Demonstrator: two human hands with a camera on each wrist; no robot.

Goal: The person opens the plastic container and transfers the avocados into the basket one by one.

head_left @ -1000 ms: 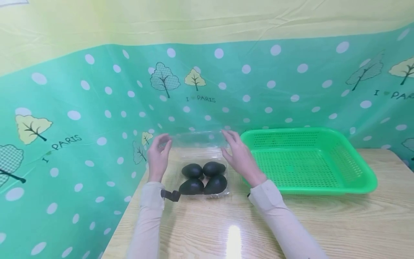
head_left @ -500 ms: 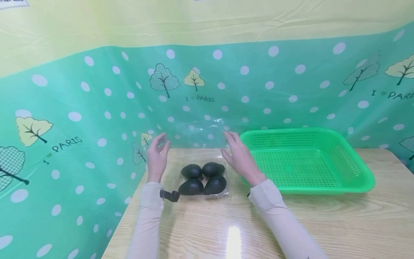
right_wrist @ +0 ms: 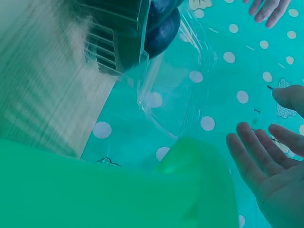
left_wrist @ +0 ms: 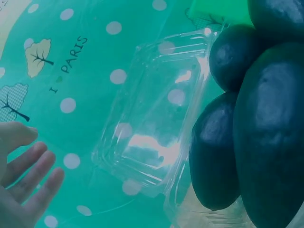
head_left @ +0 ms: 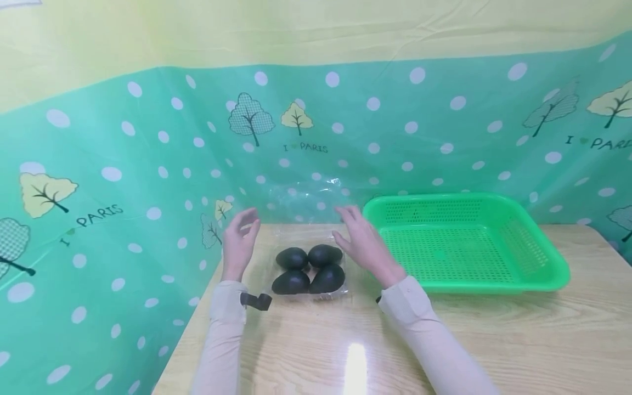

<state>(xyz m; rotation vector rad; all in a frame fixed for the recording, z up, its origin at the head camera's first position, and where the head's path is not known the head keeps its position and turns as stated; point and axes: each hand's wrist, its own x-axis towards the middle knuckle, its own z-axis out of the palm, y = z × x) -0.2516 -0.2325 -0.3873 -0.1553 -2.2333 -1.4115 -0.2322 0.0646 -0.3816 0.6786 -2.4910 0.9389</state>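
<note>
Several dark avocados (head_left: pixel 325 278) sit in a clear plastic clamshell box (head_left: pixel 345 285) on the table. Its transparent lid (left_wrist: pixel 147 109) is raised and leans back at the far side. To the left of the box, my left hand (head_left: pixel 239 241) is held up with loosely bent fingers and touches nothing. My right hand (head_left: pixel 366 246) hovers on the other side, between the box and the basket, its fingers spread apart from the lid. In the right wrist view, the right hand's fingers (right_wrist: pixel 251 156) hold nothing.
A green perforated plastic basket (head_left: pixel 538 269) stands on the wooden table (head_left: pixel 316 340) just right of the box. A green polka-dot cloth (head_left: pixel 395 159) printed with trees hangs behind and along the left side.
The lid has swung backward, from low between the hands to leaning up at the cloth. Both hands came away from it, and the right hand has shifted slightly left.
</note>
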